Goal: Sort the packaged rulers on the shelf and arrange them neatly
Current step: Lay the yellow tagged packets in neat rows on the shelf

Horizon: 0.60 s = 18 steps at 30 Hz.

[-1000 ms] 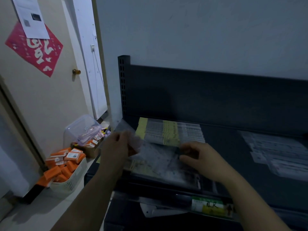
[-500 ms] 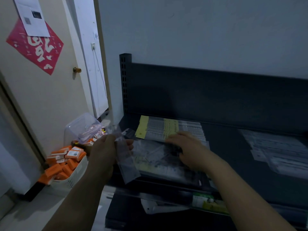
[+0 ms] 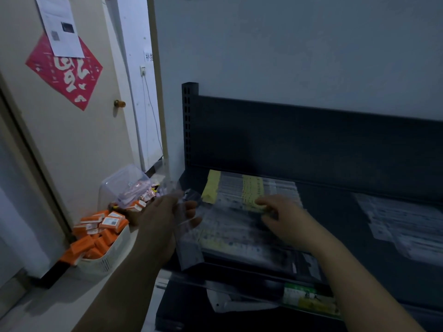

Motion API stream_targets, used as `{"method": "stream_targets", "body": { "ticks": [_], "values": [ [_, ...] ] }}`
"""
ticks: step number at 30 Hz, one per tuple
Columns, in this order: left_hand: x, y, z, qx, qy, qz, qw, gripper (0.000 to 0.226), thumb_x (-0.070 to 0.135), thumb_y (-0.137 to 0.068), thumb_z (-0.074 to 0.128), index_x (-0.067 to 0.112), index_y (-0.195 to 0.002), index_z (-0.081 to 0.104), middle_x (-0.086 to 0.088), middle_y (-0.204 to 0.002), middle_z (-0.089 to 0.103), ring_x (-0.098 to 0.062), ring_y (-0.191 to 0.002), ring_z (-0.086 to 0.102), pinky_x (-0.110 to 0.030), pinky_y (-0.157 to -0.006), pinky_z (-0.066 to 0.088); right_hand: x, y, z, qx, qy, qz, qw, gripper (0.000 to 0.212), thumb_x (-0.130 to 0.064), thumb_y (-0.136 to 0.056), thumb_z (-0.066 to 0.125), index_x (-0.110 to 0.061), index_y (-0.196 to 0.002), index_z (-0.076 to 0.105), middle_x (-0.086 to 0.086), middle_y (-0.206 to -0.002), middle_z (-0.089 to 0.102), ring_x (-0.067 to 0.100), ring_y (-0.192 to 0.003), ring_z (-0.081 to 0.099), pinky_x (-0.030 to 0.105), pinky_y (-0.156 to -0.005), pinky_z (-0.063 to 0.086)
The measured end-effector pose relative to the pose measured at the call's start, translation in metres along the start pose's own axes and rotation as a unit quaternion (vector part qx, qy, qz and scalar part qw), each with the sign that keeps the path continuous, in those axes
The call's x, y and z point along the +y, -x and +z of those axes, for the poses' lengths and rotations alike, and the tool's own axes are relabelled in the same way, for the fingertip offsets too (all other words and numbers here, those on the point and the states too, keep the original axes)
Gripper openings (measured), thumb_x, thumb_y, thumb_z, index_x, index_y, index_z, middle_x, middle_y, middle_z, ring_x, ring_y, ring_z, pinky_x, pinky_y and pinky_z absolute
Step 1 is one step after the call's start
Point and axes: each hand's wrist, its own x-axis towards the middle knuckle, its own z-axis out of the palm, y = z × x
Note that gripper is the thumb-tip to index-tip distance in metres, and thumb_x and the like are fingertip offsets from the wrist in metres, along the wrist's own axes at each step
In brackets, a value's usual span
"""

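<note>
The left hand (image 3: 167, 219) grips a clear ruler pack (image 3: 188, 245), near upright, just off the shelf's (image 3: 335, 219) left end; the ruler stack (image 3: 249, 188) lies to its right, lengthwise along the shelf; the right hand (image 3: 285, 219) sits on it, pinching or merely pressing I cannot tell.

Dim, bluish light with a deeply shadowed shelf (image 3: 359, 212), soft motion blur, and wide-angle bending at the edges.
</note>
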Motion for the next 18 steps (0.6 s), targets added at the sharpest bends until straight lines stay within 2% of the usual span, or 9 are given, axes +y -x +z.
{"method": "stream_targets", "body": {
  "ticks": [2,3,5,8,10,12,15,16,18],
  "values": [
    [-0.002,-0.003,0.002,0.008,0.001,-0.005,1.0,0.03,0.01,-0.094,0.051,0.001,-0.123,0.053,-0.016,-0.087,0.063,-0.022,-0.072,0.06,-0.032,-0.051,0.056,-0.002,0.002,0.004,-0.033,0.015,0.016,0.999,0.048,-0.017,-0.092,0.056,-0.023,-0.139,0.046,-0.004,-0.134,0.052,0.011,-0.118,0.052,0.016,-0.095,0.038],
    [-0.003,-0.004,0.002,0.014,0.003,-0.008,1.0,0.03,0.01,-0.094,0.051,0.0,-0.123,0.053,-0.015,-0.085,0.063,-0.022,-0.071,0.06,-0.032,-0.05,0.056,-0.002,0.002,0.007,-0.023,0.024,0.022,0.999,0.047,-0.014,-0.091,0.057,-0.023,-0.137,0.048,-0.003,-0.132,0.055,0.012,-0.115,0.054,0.017,-0.093,0.04],
    [-0.005,-0.006,0.001,0.011,0.009,-0.011,1.0,0.031,0.009,-0.095,0.05,0.0,-0.124,0.053,-0.015,-0.084,0.063,-0.022,-0.07,0.06,-0.032,-0.05,0.056,-0.002,0.002,0.01,0.028,0.018,0.029,0.999,0.039,-0.01,-0.09,0.057,-0.022,-0.127,0.057,-0.001,-0.12,0.063,0.012,-0.106,0.058,0.016,-0.087,0.043],
    [-0.006,-0.003,0.003,-0.018,0.014,-0.002,1.0,0.027,0.01,-0.096,0.048,0.001,-0.121,0.053,-0.016,-0.087,0.062,-0.023,-0.071,0.058,-0.032,-0.052,0.058,-0.002,0.001,0.006,0.113,-0.105,0.061,0.986,0.027,-0.007,-0.088,0.062,-0.019,-0.112,0.065,-0.006,-0.097,0.064,0.007,-0.09,0.059,0.005,-0.071,0.042],
    [-0.008,-0.003,0.006,-0.021,0.016,-0.004,1.0,0.02,0.013,-0.096,0.049,0.003,-0.113,0.056,-0.015,-0.087,0.062,-0.021,-0.071,0.058,-0.03,-0.051,0.057,-0.004,0.001,0.001,0.141,-0.224,0.089,0.96,0.023,-0.002,-0.086,0.065,-0.014,-0.105,0.066,-0.004,-0.088,0.065,0.004,-0.079,0.061,0.004,-0.063,0.043],
    [-0.01,-0.002,0.011,-0.034,0.013,-0.013,0.999,0.015,0.015,-0.096,0.051,0.005,-0.104,0.058,-0.012,-0.084,0.061,-0.018,-0.067,0.058,-0.028,-0.051,0.055,-0.011,0.003,-0.003,0.123,-0.356,0.115,0.919,0.022,0.001,-0.086,0.065,-0.007,-0.106,0.066,0.006,-0.088,0.068,0.007,-0.07,0.061,0.009,-0.058,0.048],
    [-0.013,-0.002,0.023,-0.053,0.031,-0.034,0.998,0.01,0.016,-0.094,0.054,0.007,-0.099,0.056,-0.009,-0.079,0.059,-0.015,-0.061,0.058,-0.028,-0.052,0.052,-0.021,0.006,-0.002,0.083,-0.511,0.128,0.846,0.024,0.0,-0.088,0.062,0.0,-0.112,0.062,0.015,-0.096,0.069,0.02,-0.08,0.063,0.02,-0.067,0.054],
    [-0.013,-0.002,0.026,-0.05,0.035,-0.037,0.997,0.011,0.015,-0.094,0.053,0.006,-0.1,0.056,-0.009,-0.08,0.059,-0.015,-0.063,0.057,-0.029,-0.054,0.051,-0.024,0.007,0.0,0.076,-0.54,0.131,0.828,0.025,0.0,-0.087,0.062,0.001,-0.112,0.062,0.015,-0.092,0.068,0.023,-0.081,0.063,0.025,-0.069,0.055],
    [-0.01,-0.002,0.033,-0.039,0.034,-0.03,0.998,0.014,0.016,-0.094,0.053,0.006,-0.102,0.056,-0.01,-0.082,0.059,-0.017,-0.066,0.055,-0.03,-0.058,0.05,-0.028,0.008,0.002,0.064,-0.559,0.137,0.816,0.028,0.001,-0.084,0.065,-0.001,-0.111,0.062,0.012,-0.086,0.069,0.026,-0.078,0.064,0.031,-0.069,0.054]
  ]
}}
